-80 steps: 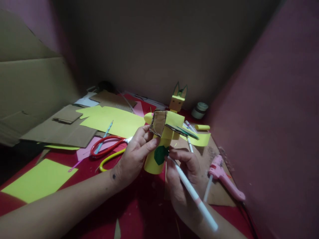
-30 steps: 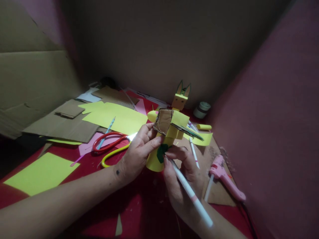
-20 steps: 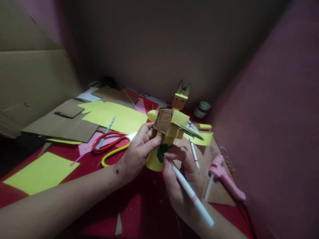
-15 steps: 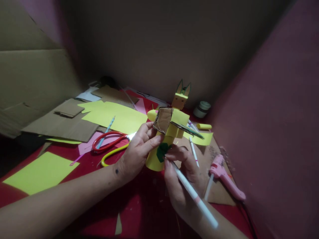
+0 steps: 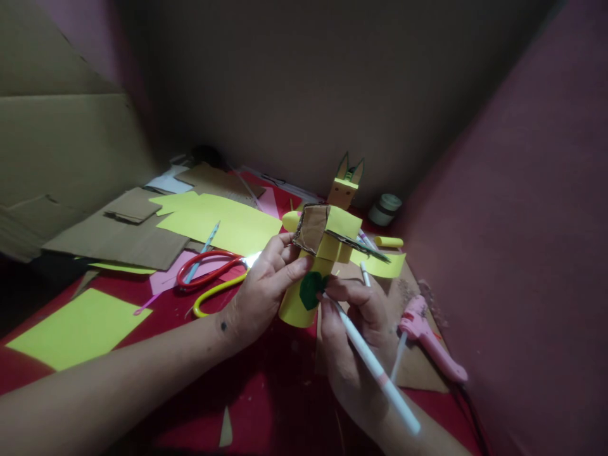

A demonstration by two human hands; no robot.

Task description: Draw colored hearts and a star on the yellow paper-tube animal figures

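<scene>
My left hand (image 5: 263, 288) grips a yellow paper cylinder figure (image 5: 294, 304) from the left, fingers wrapped round it. A cardboard and yellow box top (image 5: 323, 231) sits on the cylinder. A dark green patch (image 5: 310, 290) is on the cylinder's front. My right hand (image 5: 356, 329) is closed on a white marker pen (image 5: 375, 370), whose tip touches the right edge of the green patch.
Red and yellow scissors (image 5: 209, 275), a blue pencil (image 5: 202, 253), yellow paper sheets (image 5: 76, 326) and cardboard pieces (image 5: 118, 237) lie to the left. A pink glue gun (image 5: 430, 339) lies at the right. A small cardboard eared figure (image 5: 346, 187) and a jar (image 5: 384, 209) stand at the back.
The pen tip has shifted slightly right along the green patch, and more of the patch shows. My left hand keeps holding the cylinder in place.
</scene>
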